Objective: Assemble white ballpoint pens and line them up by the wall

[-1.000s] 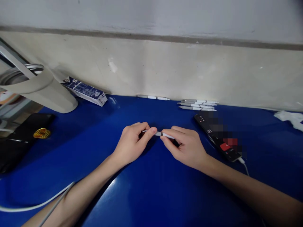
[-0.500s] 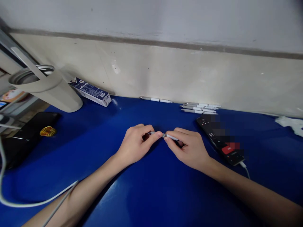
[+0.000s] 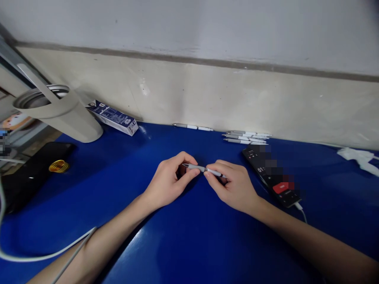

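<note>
A white and grey pen (image 3: 200, 168) is held level between both hands above the blue tabletop (image 3: 183, 240). My left hand (image 3: 168, 179) pinches its grey grip near the pointed tip, between thumb and forefinger. On the white barrel, my right hand (image 3: 233, 181) closes with thumb and fingers, which hide part of that end. Behind the hands a similar pen (image 3: 193, 126) lies along the wall. Several more such pens (image 3: 245, 137) lie side by side in a small group to its right.
A black phone (image 3: 271, 175) with a white cable lies right of my hands. To the left stand a pale tumbler (image 3: 74, 118), a blue and white carton (image 3: 114, 117), a black device (image 3: 35, 173) and a gold coil (image 3: 59, 166). A white cable (image 3: 44, 259) crosses my left forearm. Crumpled white tissue (image 3: 359, 159) lies far right.
My left fingers have shifted on the pen, and more of its grey grip and tip now shows. The right hand keeps its hold. The view has shifted slightly.
</note>
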`<action>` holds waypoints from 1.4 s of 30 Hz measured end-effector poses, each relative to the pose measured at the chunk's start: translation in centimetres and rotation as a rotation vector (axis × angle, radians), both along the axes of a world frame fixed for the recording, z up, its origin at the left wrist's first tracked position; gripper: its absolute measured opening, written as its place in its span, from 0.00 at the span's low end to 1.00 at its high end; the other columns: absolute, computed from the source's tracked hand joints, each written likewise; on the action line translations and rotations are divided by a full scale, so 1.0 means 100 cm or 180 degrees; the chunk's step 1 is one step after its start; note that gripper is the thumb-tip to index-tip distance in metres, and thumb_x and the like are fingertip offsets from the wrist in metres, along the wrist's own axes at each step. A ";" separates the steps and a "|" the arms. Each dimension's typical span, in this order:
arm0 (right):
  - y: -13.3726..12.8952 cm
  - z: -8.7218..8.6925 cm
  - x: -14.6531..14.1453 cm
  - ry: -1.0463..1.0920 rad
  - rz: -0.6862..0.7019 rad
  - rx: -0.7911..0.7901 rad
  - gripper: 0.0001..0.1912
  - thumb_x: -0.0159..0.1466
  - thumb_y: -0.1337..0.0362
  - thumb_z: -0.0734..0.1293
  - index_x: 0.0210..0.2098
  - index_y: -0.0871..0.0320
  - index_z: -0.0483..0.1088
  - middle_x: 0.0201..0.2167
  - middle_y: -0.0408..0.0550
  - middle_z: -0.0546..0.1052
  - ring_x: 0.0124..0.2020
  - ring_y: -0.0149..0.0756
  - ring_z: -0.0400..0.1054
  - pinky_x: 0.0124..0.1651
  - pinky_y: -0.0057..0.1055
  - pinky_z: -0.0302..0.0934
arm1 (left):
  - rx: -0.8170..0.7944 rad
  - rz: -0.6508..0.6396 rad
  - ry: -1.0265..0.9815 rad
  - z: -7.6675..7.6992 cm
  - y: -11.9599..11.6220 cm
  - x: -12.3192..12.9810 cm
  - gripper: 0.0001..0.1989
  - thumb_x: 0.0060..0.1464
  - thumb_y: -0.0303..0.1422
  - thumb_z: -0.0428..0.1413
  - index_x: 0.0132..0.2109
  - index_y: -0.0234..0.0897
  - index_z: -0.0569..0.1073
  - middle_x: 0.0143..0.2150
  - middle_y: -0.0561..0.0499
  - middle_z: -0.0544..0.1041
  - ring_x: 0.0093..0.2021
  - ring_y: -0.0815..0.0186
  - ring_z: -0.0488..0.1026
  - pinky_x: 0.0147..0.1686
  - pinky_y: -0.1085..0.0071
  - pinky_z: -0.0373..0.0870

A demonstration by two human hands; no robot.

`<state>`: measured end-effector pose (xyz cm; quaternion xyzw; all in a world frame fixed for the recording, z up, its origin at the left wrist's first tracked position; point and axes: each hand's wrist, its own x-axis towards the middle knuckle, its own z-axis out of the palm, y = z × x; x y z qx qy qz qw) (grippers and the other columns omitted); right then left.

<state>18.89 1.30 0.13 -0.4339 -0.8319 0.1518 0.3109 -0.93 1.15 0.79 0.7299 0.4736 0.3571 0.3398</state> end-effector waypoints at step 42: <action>0.003 -0.001 0.000 0.0088 -0.0636 -0.0139 0.10 0.66 0.63 0.60 0.28 0.57 0.66 0.18 0.37 0.64 0.18 0.24 0.57 0.25 0.25 0.49 | 0.0174 0.1015 0.0405 -0.008 0.002 -0.002 0.05 0.61 0.34 0.51 0.40 0.40 0.70 0.35 0.52 0.72 0.34 0.68 0.69 0.29 0.73 0.62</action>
